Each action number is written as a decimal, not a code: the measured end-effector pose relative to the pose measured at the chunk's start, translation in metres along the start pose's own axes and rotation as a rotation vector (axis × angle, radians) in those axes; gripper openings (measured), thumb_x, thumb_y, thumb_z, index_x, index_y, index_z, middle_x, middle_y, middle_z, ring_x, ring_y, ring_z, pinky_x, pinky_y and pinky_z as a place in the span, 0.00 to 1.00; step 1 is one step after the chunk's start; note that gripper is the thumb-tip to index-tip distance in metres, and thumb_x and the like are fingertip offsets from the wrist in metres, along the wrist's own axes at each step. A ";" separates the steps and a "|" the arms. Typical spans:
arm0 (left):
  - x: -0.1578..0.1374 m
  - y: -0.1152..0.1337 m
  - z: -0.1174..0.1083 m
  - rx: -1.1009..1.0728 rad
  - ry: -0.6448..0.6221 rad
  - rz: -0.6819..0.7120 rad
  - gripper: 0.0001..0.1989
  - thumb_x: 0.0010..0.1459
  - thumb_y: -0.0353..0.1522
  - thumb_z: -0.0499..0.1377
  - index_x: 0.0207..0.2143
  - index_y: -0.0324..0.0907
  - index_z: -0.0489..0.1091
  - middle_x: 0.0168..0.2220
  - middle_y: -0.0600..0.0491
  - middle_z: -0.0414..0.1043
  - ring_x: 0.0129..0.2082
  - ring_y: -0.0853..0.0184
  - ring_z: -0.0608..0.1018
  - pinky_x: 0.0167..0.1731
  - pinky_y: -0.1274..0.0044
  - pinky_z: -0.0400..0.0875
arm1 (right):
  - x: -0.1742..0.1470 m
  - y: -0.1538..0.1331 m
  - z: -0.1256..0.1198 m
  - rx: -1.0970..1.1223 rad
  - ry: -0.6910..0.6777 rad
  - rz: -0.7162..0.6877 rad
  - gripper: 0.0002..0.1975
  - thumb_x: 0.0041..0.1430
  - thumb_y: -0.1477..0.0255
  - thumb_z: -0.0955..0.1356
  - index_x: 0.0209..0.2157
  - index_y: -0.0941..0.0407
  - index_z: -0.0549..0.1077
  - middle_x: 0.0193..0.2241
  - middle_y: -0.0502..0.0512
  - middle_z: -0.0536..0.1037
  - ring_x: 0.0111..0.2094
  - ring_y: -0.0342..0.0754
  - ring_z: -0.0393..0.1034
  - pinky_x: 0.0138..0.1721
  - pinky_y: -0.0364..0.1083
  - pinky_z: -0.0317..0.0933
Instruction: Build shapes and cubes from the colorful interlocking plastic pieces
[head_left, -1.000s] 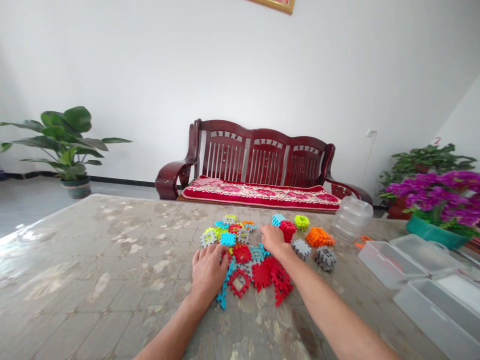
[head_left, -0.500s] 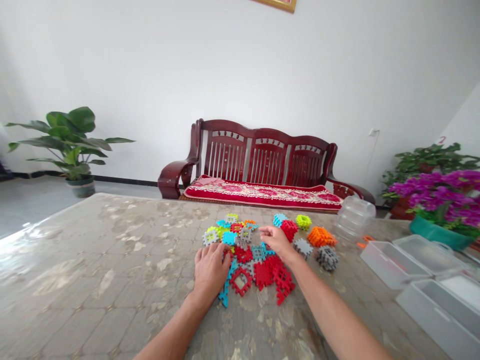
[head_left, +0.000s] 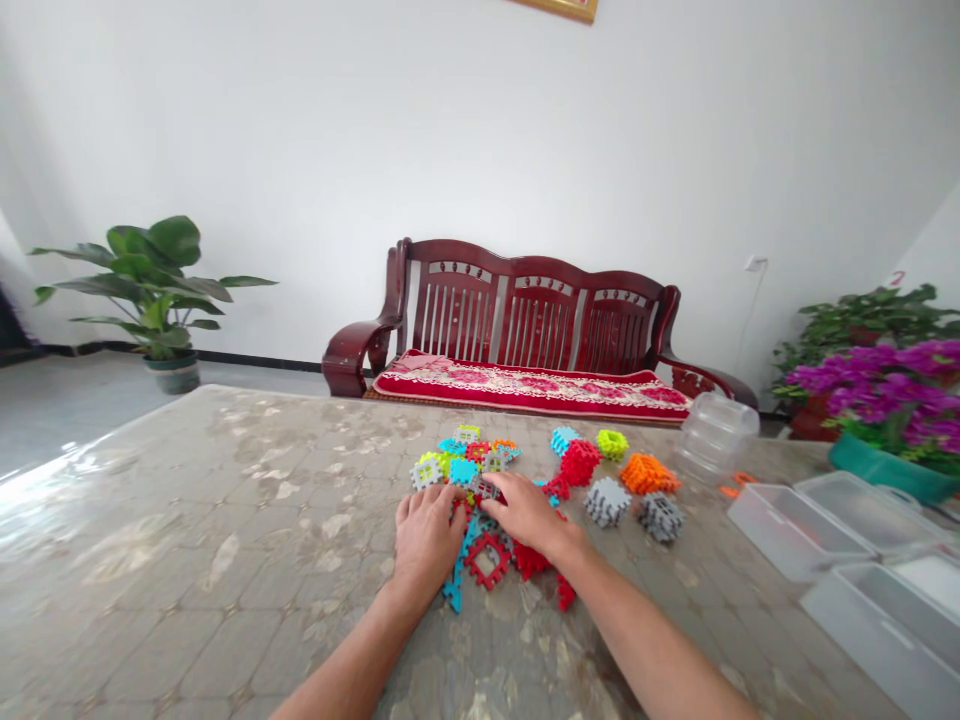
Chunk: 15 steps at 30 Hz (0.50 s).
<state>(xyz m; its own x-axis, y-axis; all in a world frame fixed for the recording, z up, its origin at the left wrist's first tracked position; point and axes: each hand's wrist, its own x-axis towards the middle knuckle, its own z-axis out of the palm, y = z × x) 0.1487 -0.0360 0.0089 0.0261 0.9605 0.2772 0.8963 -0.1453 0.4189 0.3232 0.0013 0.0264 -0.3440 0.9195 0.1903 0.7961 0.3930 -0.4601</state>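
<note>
Colourful interlocking plastic tiles lie in a loose heap before me. My left hand (head_left: 429,528) rests at the heap's left side, fingers laid forward and a little apart, the thumb near blue and red pieces. My right hand (head_left: 525,515) is over the middle of the heap. Its thumb and fingers are parted around the edge of some grey tiles (head_left: 495,461), with no piece clearly gripped. A red square frame tile (head_left: 487,560) lies between my wrists, beside a blue strip (head_left: 452,585). Part of the heap is hidden under my right hand.
Sorted stacks stand to the right: red (head_left: 580,463), light blue (head_left: 562,440), lime (head_left: 612,444), orange (head_left: 649,474), light grey (head_left: 607,502) and dark grey (head_left: 661,516). Clear plastic boxes (head_left: 799,530) and a flower pot (head_left: 892,468) occupy the table's right side.
My right hand has moved left and toward me, from beside the red stack to the middle of the heap. My left hand has stayed nearly in place. The view has shifted slightly.
</note>
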 end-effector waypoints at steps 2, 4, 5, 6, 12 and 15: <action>0.000 0.000 0.000 0.002 0.000 0.007 0.12 0.63 0.35 0.51 0.43 0.50 0.74 0.47 0.53 0.76 0.49 0.62 0.73 0.54 0.68 0.57 | 0.001 0.003 -0.004 0.056 0.044 0.060 0.13 0.62 0.68 0.63 0.42 0.54 0.77 0.41 0.57 0.81 0.43 0.51 0.73 0.48 0.47 0.63; 0.000 0.000 0.000 0.003 -0.001 0.010 0.12 0.64 0.35 0.51 0.43 0.50 0.74 0.46 0.53 0.76 0.49 0.62 0.73 0.54 0.68 0.57 | 0.002 0.009 -0.009 0.138 0.096 0.147 0.14 0.63 0.67 0.61 0.37 0.55 0.77 0.34 0.55 0.81 0.36 0.49 0.72 0.42 0.46 0.64; 0.000 -0.001 0.000 0.003 -0.003 0.008 0.12 0.63 0.35 0.51 0.43 0.50 0.73 0.47 0.53 0.76 0.49 0.62 0.73 0.54 0.68 0.57 | 0.003 0.012 -0.012 0.204 0.125 0.181 0.14 0.62 0.67 0.61 0.37 0.56 0.77 0.32 0.54 0.80 0.35 0.49 0.72 0.40 0.45 0.64; 0.000 -0.001 0.000 0.003 -0.006 0.005 0.12 0.63 0.35 0.51 0.43 0.50 0.73 0.47 0.53 0.76 0.49 0.62 0.73 0.54 0.68 0.57 | 0.003 0.015 -0.014 0.287 0.153 0.206 0.13 0.60 0.68 0.62 0.39 0.56 0.77 0.32 0.54 0.80 0.34 0.49 0.72 0.39 0.45 0.64; 0.001 -0.001 0.000 0.006 -0.015 -0.003 0.12 0.63 0.35 0.51 0.43 0.50 0.74 0.47 0.53 0.76 0.49 0.62 0.73 0.54 0.68 0.57 | -0.004 0.030 -0.017 0.541 0.113 0.278 0.18 0.54 0.70 0.65 0.47 0.57 0.76 0.36 0.54 0.81 0.37 0.50 0.74 0.40 0.48 0.68; 0.001 -0.001 0.000 0.004 -0.018 -0.004 0.12 0.63 0.35 0.51 0.43 0.50 0.74 0.47 0.53 0.76 0.50 0.61 0.73 0.54 0.68 0.57 | -0.009 0.032 -0.015 0.424 0.081 0.272 0.20 0.50 0.72 0.69 0.47 0.57 0.76 0.45 0.58 0.80 0.41 0.52 0.74 0.46 0.50 0.67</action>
<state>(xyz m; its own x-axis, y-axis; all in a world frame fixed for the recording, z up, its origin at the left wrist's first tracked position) 0.1483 -0.0349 0.0083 0.0301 0.9652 0.2599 0.8982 -0.1402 0.4166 0.3595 0.0058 0.0231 -0.0993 0.9924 0.0733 0.5739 0.1172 -0.8105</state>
